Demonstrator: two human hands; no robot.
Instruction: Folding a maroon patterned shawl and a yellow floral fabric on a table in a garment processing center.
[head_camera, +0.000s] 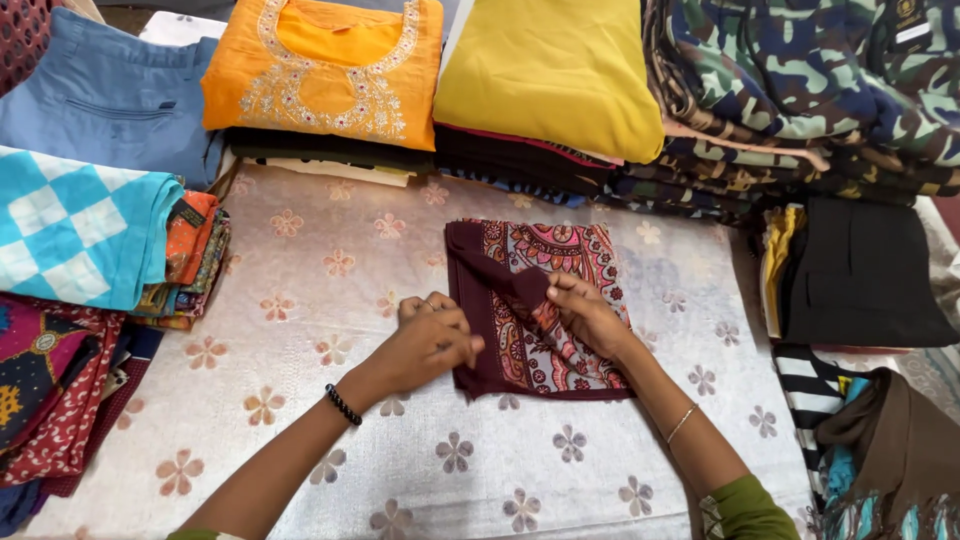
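Centrally, a maroon patterned cloth (545, 300), folded to a rough square with a dark border and pink-and-red paisley print, lies flat on the worktop (300, 300), which is covered by a pale sheet with a flower motif. The person's left hand (430, 345) rests at the cloth's left edge, its fingers curled and pinching the dark border. The right hand (585, 315) lies on top of the cloth, fingers closed on a fold of the fabric near its middle. A black bead bracelet (342, 405) circles the left wrist and a thin gold bangle (681, 423) the right. Behind the cloth stand piles of folded clothes: an orange embroidered top (330, 70) beside a yellow garment (550, 70), and camouflage fabric (800, 70) further right. At the left sit a blue checked cloth (80, 225) and blue trousers (110, 95); at the right, a black folded garment (860, 275).
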